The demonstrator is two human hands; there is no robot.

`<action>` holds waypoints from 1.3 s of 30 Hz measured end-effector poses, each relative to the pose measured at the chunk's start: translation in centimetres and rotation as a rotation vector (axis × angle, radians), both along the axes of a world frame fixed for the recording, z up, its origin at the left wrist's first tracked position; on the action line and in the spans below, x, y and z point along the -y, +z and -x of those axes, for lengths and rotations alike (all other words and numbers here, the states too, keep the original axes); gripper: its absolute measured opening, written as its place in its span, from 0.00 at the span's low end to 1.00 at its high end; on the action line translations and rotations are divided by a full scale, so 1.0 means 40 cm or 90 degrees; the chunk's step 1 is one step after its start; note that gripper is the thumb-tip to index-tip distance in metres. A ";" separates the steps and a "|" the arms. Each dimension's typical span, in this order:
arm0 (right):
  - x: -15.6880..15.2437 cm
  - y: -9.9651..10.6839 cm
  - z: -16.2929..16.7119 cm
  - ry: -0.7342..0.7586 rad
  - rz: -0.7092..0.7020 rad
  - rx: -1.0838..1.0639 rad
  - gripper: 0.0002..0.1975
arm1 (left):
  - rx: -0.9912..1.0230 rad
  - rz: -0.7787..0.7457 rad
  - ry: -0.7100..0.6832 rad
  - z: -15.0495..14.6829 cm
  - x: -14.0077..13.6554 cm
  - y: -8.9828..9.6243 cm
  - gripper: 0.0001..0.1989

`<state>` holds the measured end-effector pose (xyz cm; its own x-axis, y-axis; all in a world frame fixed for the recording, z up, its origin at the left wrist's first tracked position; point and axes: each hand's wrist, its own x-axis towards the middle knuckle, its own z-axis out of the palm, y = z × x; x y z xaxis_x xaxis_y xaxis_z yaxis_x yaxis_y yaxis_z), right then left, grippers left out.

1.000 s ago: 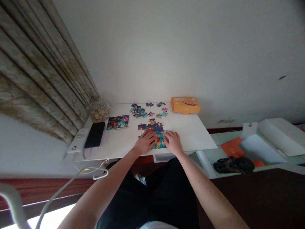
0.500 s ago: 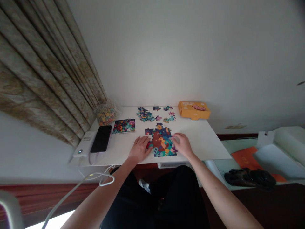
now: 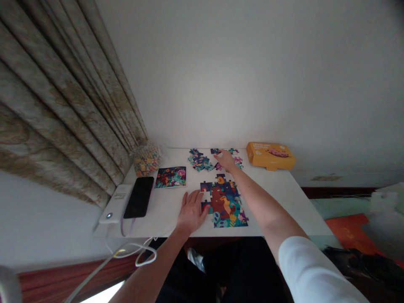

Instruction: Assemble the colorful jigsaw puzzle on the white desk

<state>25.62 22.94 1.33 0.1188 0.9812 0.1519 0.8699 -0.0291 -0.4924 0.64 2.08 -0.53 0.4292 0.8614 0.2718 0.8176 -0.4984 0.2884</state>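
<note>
White tabletop (image 3: 284, 189): puzzle (image 3: 224, 202) part-built, left hand (image 3: 192, 212) flat beside it; right hand (image 3: 226, 159), grip loose, beyond it on loose pieces (image 3: 199, 160).

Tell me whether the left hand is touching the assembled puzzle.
Touching. The head view shows the left hand flat on the table, its fingertips lying against the left edge of the assembled puzzle.

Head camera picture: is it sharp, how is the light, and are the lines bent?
Head view: soft, even light, no glare on the white table; the assembled puzzle and left hand are fairly sharp, the right hand over the loose pieces is slightly soft; the edges blur, the sleeve most; wide-angle bending slants the curtain.
</note>
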 end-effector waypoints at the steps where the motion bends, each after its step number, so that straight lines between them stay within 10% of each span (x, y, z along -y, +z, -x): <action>1: -0.022 0.003 0.021 -0.012 0.016 0.012 0.24 | 0.001 0.002 0.002 0.000 0.001 0.002 0.21; 5: -0.051 0.009 0.122 -0.021 0.007 0.069 0.27 | 0.002 0.012 -0.003 0.000 0.003 0.008 0.21; 12: 0.027 -0.021 0.189 0.307 -0.011 0.155 0.27 | 0.016 0.033 -0.005 -0.001 0.005 0.011 0.21; 23: 0.034 -0.057 -0.013 0.116 -0.030 0.099 0.19 | 0.022 0.040 -0.004 0.000 0.003 0.011 0.20; 34: 0.370 -0.121 -0.160 -0.186 -0.088 0.068 0.22 | 0.003 0.019 0.021 0.004 -0.007 -0.019 0.20; 39: 0.450 -0.106 -0.136 -0.082 -0.065 0.121 0.23 | 0.038 -0.012 0.070 -0.036 -0.102 -0.008 0.16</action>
